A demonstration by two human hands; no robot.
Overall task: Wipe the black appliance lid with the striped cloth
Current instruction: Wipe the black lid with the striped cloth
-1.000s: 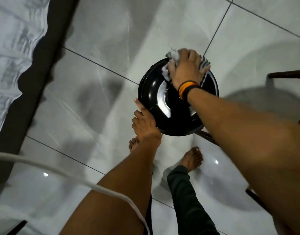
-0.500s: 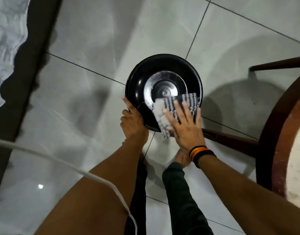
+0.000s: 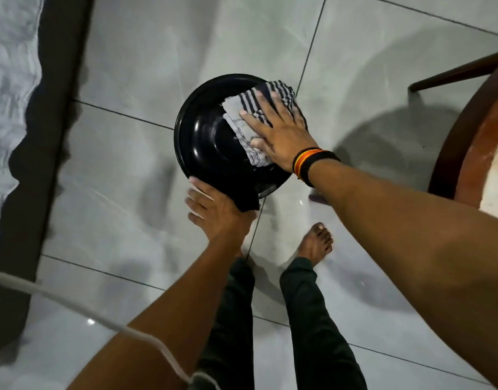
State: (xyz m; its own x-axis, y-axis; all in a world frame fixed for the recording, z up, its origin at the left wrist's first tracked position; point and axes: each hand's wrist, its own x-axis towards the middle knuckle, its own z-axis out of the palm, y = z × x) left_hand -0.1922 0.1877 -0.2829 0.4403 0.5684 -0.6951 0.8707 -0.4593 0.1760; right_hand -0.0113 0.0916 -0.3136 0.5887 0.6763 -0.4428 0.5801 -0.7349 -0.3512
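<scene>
1. The black lid (image 3: 214,142) is held in the air above the tiled floor (image 3: 129,66), tilted, with its glossy round face toward the camera.
2. The left hand (image 3: 216,212) holds the lid at its near edge. The fingers are curled around the rim and closed on it; the thumb is hidden behind the lid.
3. The striped cloth (image 3: 259,119) lies on the upper right part of the lid and hangs past the rim at the far right.
4. The right hand (image 3: 281,136) lies flat on the cloth. Its fingers are straight and spread apart, pressing the cloth against the lid; they do not grip it. The thumb rests on the near edge of the cloth.
5. A set of bands (image 3: 312,164), black, orange and yellow, sits on the right wrist.
6. A round wooden table (image 3: 467,130) stands at the right edge of the view, apart from the lid.
7. A white cable (image 3: 73,305) crosses the lower left corner, over the left forearm.
8. A bare foot (image 3: 316,243) stands on the floor below the lid.
</scene>
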